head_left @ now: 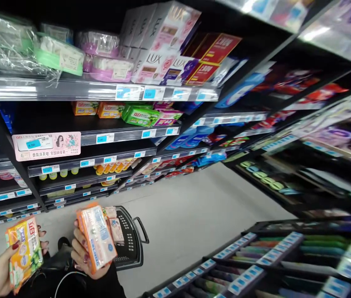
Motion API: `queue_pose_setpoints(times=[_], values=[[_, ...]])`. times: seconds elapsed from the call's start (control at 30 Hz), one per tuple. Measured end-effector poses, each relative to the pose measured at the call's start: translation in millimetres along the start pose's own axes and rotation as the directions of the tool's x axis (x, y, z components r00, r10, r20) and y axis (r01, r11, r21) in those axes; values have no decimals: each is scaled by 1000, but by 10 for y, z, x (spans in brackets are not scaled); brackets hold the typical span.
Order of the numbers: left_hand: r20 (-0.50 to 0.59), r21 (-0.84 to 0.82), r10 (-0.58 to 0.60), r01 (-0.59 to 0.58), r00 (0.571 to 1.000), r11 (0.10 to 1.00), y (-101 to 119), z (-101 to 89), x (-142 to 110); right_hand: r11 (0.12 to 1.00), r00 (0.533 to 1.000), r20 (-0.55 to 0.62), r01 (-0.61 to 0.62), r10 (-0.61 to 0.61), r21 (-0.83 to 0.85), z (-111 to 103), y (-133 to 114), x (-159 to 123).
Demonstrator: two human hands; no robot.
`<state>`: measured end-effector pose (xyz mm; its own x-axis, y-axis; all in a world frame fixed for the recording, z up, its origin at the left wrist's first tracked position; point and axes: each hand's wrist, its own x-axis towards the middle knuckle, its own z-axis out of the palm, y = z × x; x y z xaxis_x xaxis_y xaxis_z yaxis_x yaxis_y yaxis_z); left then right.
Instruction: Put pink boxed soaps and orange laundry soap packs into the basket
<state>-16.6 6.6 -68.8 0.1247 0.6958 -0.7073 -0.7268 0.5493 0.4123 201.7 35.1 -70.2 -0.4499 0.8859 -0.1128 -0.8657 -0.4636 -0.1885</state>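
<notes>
In my left hand (3, 265) is an orange and yellow pack of laundry soap (24, 252), its printed front facing up, with my thumb on the front and fingers behind. My right hand (80, 252) grips a second soap pack (97, 236), orange-edged with a pale, text-covered side turned up. Both packs are held above the floor, apart from each other. Just beyond the right-hand pack, a black shopping basket (139, 248) is low down, partly hidden by it. Inside the basket lie small pinkish packages (117, 230).
Ahead, a black shelf (47, 123) bears several soap packs (141, 115) in orange, green and pink. Boxed soaps (156, 66) and plastic soap dishes (59, 54) stand on the shelf above. Grey floor (190, 207) runs rightward between this shelving and another rack (250, 265).
</notes>
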Motion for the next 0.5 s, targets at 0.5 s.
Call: queue_pose_setpoints(times=[0.5], values=[[19, 76, -109, 107, 994, 991, 49, 88, -108, 955, 952, -192, 196, -239, -221, 312, -151, 86]])
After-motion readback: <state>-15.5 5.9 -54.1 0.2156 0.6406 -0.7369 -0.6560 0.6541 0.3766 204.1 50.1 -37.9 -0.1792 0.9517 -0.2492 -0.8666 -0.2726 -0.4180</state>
